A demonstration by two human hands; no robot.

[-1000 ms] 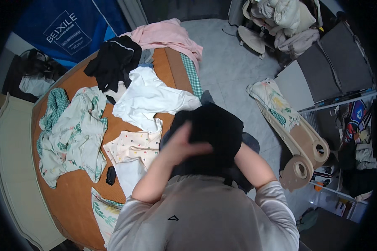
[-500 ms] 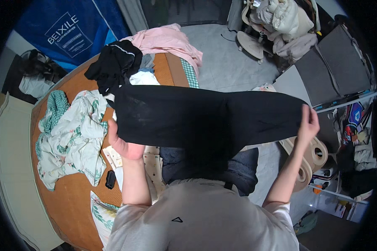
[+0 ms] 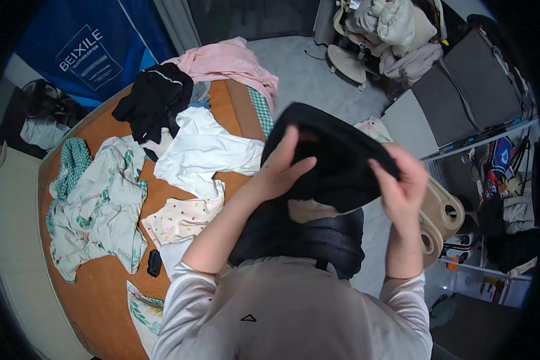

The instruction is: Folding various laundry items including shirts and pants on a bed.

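A black garment (image 3: 336,141), long and folded over, hangs bunched in the air in front of my torso. My left hand (image 3: 280,162) is at its left side, thumb and a finger showing apart against the cloth, the other fingers partly hidden; it seems to hold that side. At the right end my right hand (image 3: 401,180) pinches the fabric between thumb and fingers, slightly blurred. Left of the garment, a white shirt (image 3: 192,150) lies spread on the orange-brown bed mat (image 3: 105,300). Below the shirt lies a cream piece of clothing with small dots (image 3: 183,222).
Leaf-print bedding (image 3: 102,204) lies crumpled at the left, near a small black object (image 3: 154,263). Black clothes (image 3: 153,99) and a pink cloth (image 3: 225,60) are heaped at the far side. A beige round-holed item (image 3: 441,219) and a shelf rack (image 3: 492,270) stand at the right.
The black garment was stretched wide between both hands; now it is folded shorter and bunched. My left hand has moved right and up, my right hand slightly left. The white shirt has come into view.
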